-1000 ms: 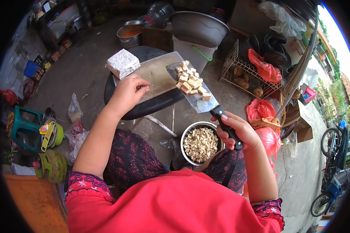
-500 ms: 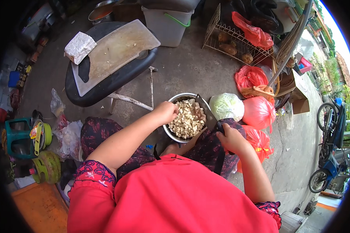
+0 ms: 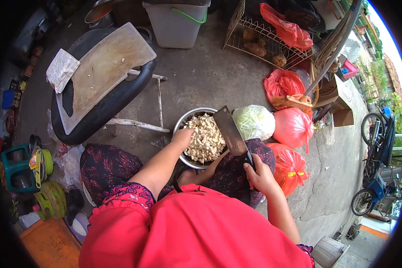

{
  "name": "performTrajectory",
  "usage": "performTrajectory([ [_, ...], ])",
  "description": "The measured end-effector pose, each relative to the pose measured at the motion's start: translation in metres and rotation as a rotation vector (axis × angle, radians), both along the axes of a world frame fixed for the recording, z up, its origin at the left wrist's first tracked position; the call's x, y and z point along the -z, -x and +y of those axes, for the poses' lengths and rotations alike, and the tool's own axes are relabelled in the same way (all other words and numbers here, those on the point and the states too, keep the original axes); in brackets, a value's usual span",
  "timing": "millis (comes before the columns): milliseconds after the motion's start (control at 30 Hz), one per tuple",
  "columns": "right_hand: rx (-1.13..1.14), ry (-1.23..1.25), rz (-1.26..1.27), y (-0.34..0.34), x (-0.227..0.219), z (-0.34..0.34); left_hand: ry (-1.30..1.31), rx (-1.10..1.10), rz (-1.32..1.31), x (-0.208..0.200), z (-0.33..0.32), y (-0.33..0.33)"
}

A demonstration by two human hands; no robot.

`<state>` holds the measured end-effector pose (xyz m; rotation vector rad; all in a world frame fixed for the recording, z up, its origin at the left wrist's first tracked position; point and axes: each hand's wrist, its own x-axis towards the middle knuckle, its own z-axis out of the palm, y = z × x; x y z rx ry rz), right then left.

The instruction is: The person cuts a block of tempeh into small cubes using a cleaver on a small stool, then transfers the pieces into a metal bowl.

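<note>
A round metal bowl [image 3: 182,120] full of small pale cubes [image 3: 204,138], which look like tofu or tempeh, rests between my legs. My left hand [image 3: 182,138] lies over the bowl's left rim against the cubes, its fingers curled in. What those fingers hold, if anything, is hidden. In my right hand [image 3: 260,174] the dark handle of a cleaver [image 3: 231,131] is gripped. The broad blade points up and to the left, above the bowl's right edge. Beyond the blade sits a clear bag of shredded pale green vegetable [image 3: 253,121].
Left ahead, a black stool [image 3: 94,114] bears a worn cutting board [image 3: 111,62] and a foil-like block [image 3: 62,70]. Tied red bags [image 3: 292,127] stand at the right. Farther off are a wire rack [image 3: 263,44], a lidded bin [image 3: 176,24] and cardboard boxes [image 3: 339,98].
The cleaver has swung out from the bowl's right edge, its blade now facing up broadside. My left hand has shifted lower onto the left rim. The whole view has turned slightly.
</note>
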<state>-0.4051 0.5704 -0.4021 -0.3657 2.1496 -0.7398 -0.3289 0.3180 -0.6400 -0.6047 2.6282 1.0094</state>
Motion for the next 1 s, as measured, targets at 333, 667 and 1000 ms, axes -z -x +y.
performTrajectory([
  [333, 0.175, 0.173, -0.154, 0.007, 0.014, 0.007, 0.001, 0.023, 0.022, 0.011, -0.001, 0.000],
  [667, 0.201, 0.214, -0.189, 0.007, 0.019, 0.010, 0.129, 0.132, 0.093, 0.006, 0.005, 0.000],
  [1000, 0.200, 0.215, -0.194, 0.007, 0.020, 0.010, 0.177, 0.179, 0.186, 0.017, 0.007, -0.005],
])
